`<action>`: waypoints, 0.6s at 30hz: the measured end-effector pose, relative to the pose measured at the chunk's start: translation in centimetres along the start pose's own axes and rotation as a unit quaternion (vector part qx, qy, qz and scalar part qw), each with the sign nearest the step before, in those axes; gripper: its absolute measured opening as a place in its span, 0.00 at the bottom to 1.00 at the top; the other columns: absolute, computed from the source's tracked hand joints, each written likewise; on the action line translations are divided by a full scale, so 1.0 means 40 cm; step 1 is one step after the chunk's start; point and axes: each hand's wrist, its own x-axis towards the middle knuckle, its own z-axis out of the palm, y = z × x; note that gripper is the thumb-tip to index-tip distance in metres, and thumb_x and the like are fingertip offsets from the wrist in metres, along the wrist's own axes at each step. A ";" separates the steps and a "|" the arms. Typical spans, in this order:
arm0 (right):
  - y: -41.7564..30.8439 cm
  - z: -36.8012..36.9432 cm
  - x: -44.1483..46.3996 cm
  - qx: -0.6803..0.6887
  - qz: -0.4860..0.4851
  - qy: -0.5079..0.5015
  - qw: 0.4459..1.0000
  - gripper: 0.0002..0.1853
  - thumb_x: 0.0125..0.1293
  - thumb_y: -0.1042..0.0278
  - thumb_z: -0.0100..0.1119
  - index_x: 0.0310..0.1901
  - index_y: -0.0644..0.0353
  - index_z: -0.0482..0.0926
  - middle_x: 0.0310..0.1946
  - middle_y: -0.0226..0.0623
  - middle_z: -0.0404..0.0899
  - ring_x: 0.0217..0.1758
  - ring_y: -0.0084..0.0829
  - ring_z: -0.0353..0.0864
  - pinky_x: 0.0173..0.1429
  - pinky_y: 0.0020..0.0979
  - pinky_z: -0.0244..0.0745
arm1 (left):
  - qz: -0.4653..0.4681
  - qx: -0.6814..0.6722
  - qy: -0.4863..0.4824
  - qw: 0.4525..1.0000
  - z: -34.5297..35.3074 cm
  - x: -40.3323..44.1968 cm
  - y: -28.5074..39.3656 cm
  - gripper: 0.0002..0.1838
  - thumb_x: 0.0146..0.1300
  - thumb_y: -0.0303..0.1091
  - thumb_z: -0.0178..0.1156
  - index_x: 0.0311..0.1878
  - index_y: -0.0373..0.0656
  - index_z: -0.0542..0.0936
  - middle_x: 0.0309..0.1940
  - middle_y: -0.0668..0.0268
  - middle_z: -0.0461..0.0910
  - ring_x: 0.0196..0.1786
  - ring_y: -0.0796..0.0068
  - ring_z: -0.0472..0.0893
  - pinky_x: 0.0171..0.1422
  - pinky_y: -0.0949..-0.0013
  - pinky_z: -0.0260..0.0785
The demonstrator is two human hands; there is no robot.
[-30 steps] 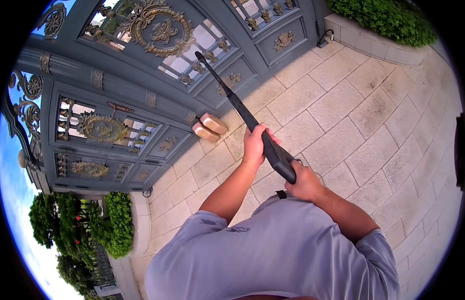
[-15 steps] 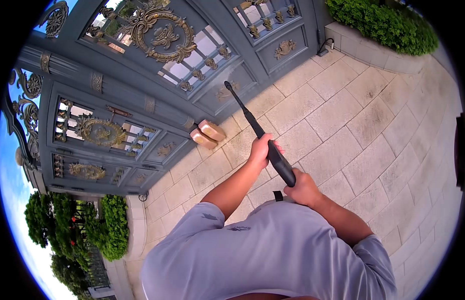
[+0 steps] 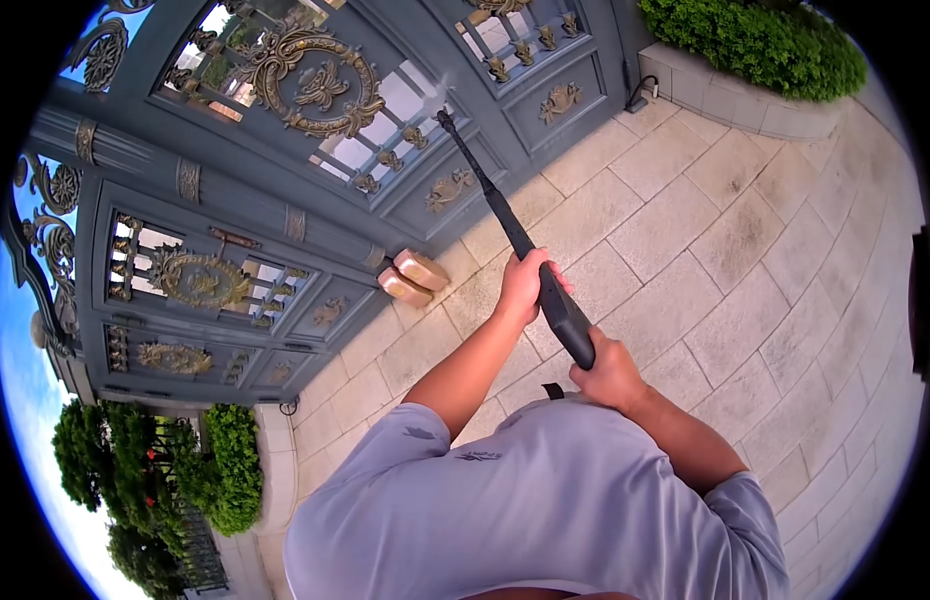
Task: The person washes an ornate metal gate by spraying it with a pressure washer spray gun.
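Head view: the left hand [image 3: 523, 287] wraps a black wand [image 3: 513, 225] partway along, the right hand [image 3: 609, 373] clasps its rear end; its tip slants toward a grey gate [image 3: 405, 203], pale mist [image 3: 442, 92] beside it, above stone paving [image 3: 675, 230].

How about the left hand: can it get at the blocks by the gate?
Probably not: the left hand is gripping the black wand, and the blocks by the gate look beyond arm's reach.
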 end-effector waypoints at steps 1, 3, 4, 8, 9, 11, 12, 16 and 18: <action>0.006 0.000 -0.006 0.004 0.015 -0.001 1.000 0.26 0.52 0.69 0.69 0.53 0.73 0.77 0.33 0.65 0.84 0.39 0.63 0.86 0.47 0.52 0.81 | -0.028 0.000 -0.008 1.000 -0.009 0.019 -0.029 0.12 0.71 0.37 0.59 0.45 0.36 0.72 0.33 0.57 0.79 0.31 0.60 0.83 0.42 0.47 0.85; 0.023 -0.002 -0.013 0.007 0.035 -0.006 0.999 0.27 0.52 0.69 0.69 0.53 0.74 0.77 0.35 0.66 0.83 0.41 0.64 0.85 0.49 0.52 0.81 | -0.067 -0.003 -0.008 0.998 -0.018 0.035 -0.065 0.13 0.71 0.37 0.59 0.43 0.36 0.73 0.33 0.57 0.79 0.31 0.58 0.84 0.42 0.47 0.85; 0.035 -0.002 -0.014 0.006 0.040 -0.009 0.999 0.27 0.52 0.68 0.69 0.53 0.74 0.77 0.36 0.67 0.83 0.42 0.64 0.85 0.50 0.52 0.81 | -0.077 -0.006 -0.001 0.997 -0.016 0.035 -0.075 0.13 0.71 0.37 0.59 0.43 0.36 0.74 0.32 0.57 0.79 0.31 0.58 0.84 0.41 0.47 0.85; 0.051 -0.006 -0.025 -0.016 0.013 -0.008 1.000 0.27 0.52 0.68 0.69 0.52 0.75 0.76 0.39 0.68 0.82 0.45 0.66 0.83 0.54 0.52 0.80 | -0.032 -0.013 -0.012 0.999 0.003 -0.007 -0.058 0.13 0.71 0.38 0.60 0.42 0.36 0.74 0.31 0.58 0.80 0.30 0.57 0.85 0.41 0.47 0.85; 0.055 -0.006 -0.022 -0.015 0.009 -0.006 1.000 0.26 0.52 0.68 0.69 0.51 0.75 0.76 0.39 0.67 0.82 0.44 0.66 0.83 0.53 0.52 0.80 | -0.015 -0.026 -0.015 0.999 0.008 -0.013 -0.055 0.12 0.71 0.38 0.60 0.41 0.36 0.74 0.30 0.58 0.80 0.29 0.57 0.84 0.41 0.47 0.85; 0.067 -0.002 -0.013 -0.015 0.001 -0.009 1.000 0.25 0.52 0.69 0.68 0.50 0.75 0.75 0.39 0.67 0.82 0.44 0.66 0.83 0.52 0.52 0.80 | -0.034 -0.020 -0.014 0.999 0.009 0.004 -0.061 0.12 0.71 0.38 0.59 0.41 0.36 0.74 0.30 0.58 0.80 0.30 0.57 0.84 0.41 0.47 0.85; 0.075 -0.001 -0.011 0.025 0.001 -0.007 1.000 0.24 0.52 0.69 0.68 0.48 0.74 0.75 0.38 0.66 0.83 0.42 0.65 0.84 0.50 0.51 0.80 | -0.042 -0.020 -0.009 0.999 0.007 0.013 -0.066 0.12 0.71 0.37 0.59 0.41 0.36 0.74 0.30 0.58 0.80 0.30 0.57 0.84 0.41 0.47 0.85; 0.062 0.002 -0.011 0.007 0.053 -0.014 0.998 0.26 0.52 0.69 0.68 0.52 0.74 0.76 0.35 0.66 0.84 0.41 0.62 0.86 0.48 0.49 0.81 | -0.145 -0.017 0.011 0.989 -0.024 0.063 -0.144 0.15 0.71 0.39 0.59 0.43 0.33 0.76 0.31 0.54 0.81 0.33 0.53 0.86 0.43 0.48 0.84; 0.073 0.003 -0.018 -0.008 0.068 -0.020 0.997 0.28 0.53 0.69 0.68 0.55 0.75 0.76 0.35 0.66 0.84 0.41 0.62 0.87 0.47 0.49 0.82 | -0.132 -0.036 0.010 0.991 -0.036 0.056 -0.163 0.16 0.71 0.40 0.60 0.42 0.33 0.77 0.31 0.54 0.82 0.33 0.52 0.86 0.43 0.48 0.84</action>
